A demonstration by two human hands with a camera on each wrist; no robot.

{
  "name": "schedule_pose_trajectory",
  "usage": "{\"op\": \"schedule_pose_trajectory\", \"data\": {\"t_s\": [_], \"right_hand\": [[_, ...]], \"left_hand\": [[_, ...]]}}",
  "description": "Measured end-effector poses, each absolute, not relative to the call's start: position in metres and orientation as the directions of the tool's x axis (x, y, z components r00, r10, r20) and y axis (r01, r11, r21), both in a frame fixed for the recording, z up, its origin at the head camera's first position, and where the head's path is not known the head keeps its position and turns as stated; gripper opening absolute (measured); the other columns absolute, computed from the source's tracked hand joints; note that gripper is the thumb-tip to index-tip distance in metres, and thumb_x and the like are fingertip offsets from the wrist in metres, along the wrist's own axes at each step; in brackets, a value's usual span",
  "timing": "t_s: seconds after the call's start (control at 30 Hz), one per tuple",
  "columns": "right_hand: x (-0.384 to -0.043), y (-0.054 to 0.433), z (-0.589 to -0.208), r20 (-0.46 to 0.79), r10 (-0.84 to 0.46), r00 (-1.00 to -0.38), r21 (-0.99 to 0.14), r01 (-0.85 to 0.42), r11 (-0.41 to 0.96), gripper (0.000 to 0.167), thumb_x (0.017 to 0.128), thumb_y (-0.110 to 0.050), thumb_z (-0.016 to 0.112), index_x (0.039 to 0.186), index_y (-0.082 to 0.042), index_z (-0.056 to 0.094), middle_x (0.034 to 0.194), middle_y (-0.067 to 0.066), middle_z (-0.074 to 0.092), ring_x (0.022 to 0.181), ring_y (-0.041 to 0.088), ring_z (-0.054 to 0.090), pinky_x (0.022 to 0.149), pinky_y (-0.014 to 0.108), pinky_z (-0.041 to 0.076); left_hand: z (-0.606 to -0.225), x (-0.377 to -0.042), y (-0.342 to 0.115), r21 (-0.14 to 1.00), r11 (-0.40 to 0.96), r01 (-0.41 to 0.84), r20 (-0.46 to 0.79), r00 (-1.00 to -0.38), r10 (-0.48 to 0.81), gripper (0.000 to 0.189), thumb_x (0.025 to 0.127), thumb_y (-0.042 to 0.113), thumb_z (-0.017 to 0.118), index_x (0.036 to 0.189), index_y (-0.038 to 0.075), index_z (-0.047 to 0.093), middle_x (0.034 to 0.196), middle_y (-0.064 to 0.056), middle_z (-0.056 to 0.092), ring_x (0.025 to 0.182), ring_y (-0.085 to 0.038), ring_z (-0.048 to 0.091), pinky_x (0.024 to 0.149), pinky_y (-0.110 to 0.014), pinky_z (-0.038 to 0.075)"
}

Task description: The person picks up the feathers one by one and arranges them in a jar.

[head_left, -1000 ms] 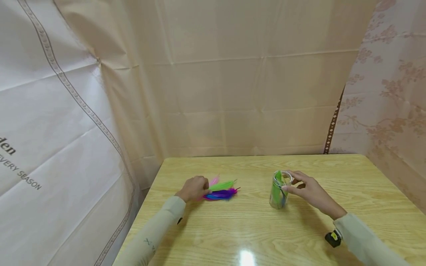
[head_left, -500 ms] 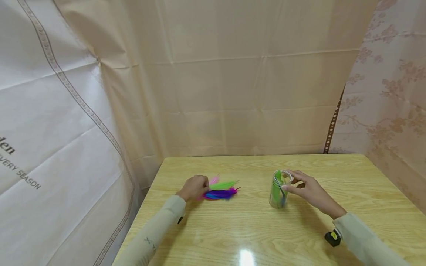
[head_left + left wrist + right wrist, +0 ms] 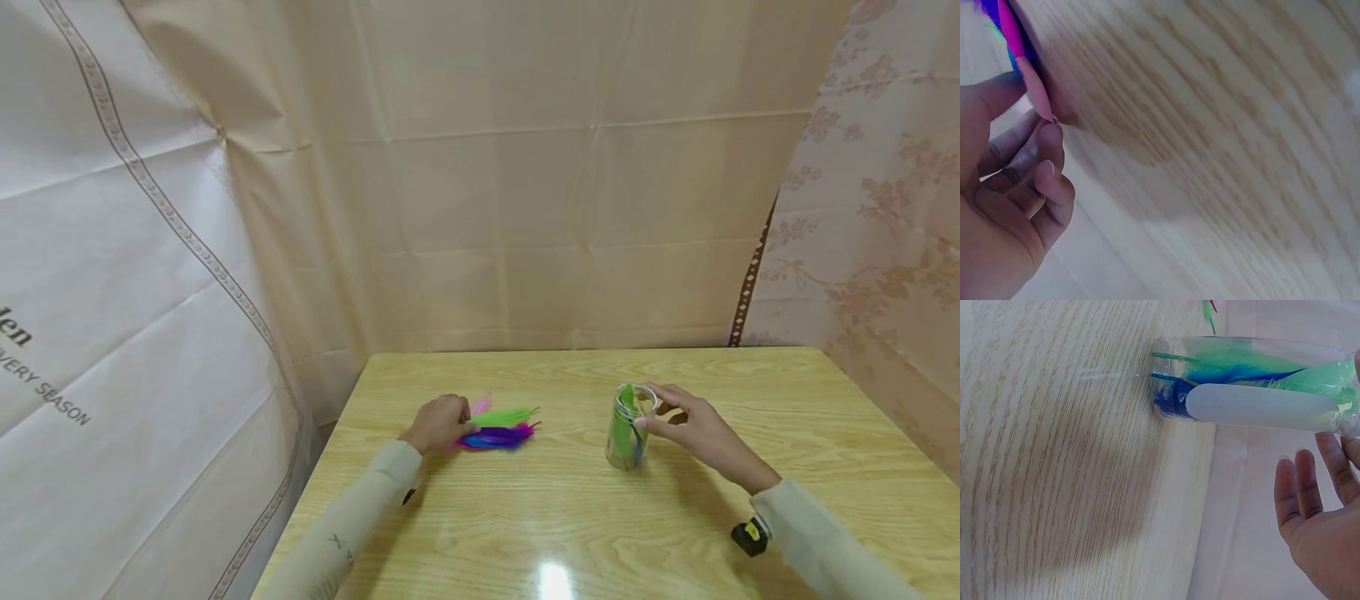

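On the left of the table lies a loose bunch of feathers [image 3: 498, 435] in pink, green, blue and purple. My left hand [image 3: 440, 422] is at the bunch's left end, its thumb over the feathers. In the left wrist view, its thumb and fingertips close about a pink feather [image 3: 1036, 90] and the blue ones beside it. A clear jar [image 3: 625, 437] without a lid stands to the right, with green and blue feathers [image 3: 1241, 365] inside. My right hand [image 3: 693, 433] holds the jar near its rim between thumb and fingers. A pale label [image 3: 1260, 405] is on its side.
The wooden table [image 3: 555, 517] ends at a beige curtain [image 3: 525, 208] behind. White sheeting [image 3: 135, 375] hangs on the left, and a floral curtain [image 3: 885, 208] on the right. A black wrist camera [image 3: 750, 537] hangs below the right wrist.
My left hand has shifted very slightly, its thumb reaching a little farther over the purple feathers. The right hand and jar stay where they were.
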State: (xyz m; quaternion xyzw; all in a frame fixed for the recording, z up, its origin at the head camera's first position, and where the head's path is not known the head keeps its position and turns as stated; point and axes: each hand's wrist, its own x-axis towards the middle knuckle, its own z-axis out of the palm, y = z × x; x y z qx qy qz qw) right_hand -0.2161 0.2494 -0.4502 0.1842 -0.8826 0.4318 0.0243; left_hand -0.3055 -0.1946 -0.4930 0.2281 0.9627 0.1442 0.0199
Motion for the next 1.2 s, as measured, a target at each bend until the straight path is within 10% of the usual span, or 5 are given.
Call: {"op": "schedule_pose_trajectory", "data": {"t_s": [0.63,0.97,1.2], "right_hand": [[-0.216,0.248,-0.450,0.203,-0.308,-0.930,-0.755,-0.349,0.555,0.065,0.102,-0.037,0.066,0.157,-0.014,0.042,0.147,0.008,0.052,0.113,0.022,0.052,0.089,0.030,0.050],[-0.216,0.249,-0.450,0.207,-0.303,-0.930,-0.746,-0.351,0.566,0.064,0.102,-0.038,0.066,0.157,-0.013,0.043,0.145,0.007,0.053,0.112,0.019,0.052,0.089,0.032,0.051],[-0.215,0.250,-0.451,0.210,-0.308,-0.928,-0.743,-0.356,0.567,0.066,0.102,-0.037,0.066,0.158,-0.012,0.042,0.145,0.008,0.054,0.113,0.022,0.052,0.089,0.031,0.051]], "left_hand": [[-0.492,-0.308,-0.198,0.367,0.813,0.453,0.104,-0.888,0.448,0.013,0.100,0.014,0.070,0.087,0.013,0.066,0.087,0.004,0.062,0.079,-0.011,0.058,0.070,-0.031,0.053],[-0.483,-0.308,-0.199,0.430,0.772,0.469,0.206,-0.883,0.422,0.007,0.097,0.013,0.073,0.092,0.012,0.069,0.084,0.004,0.069,0.054,-0.005,0.049,0.061,-0.030,0.049],[-0.481,-0.308,-0.197,0.392,0.754,0.528,0.269,-0.849,0.455,0.011,0.097,0.006,0.071,0.108,0.003,0.074,0.099,-0.006,0.075,0.076,-0.014,0.068,0.068,-0.031,0.056]]}}
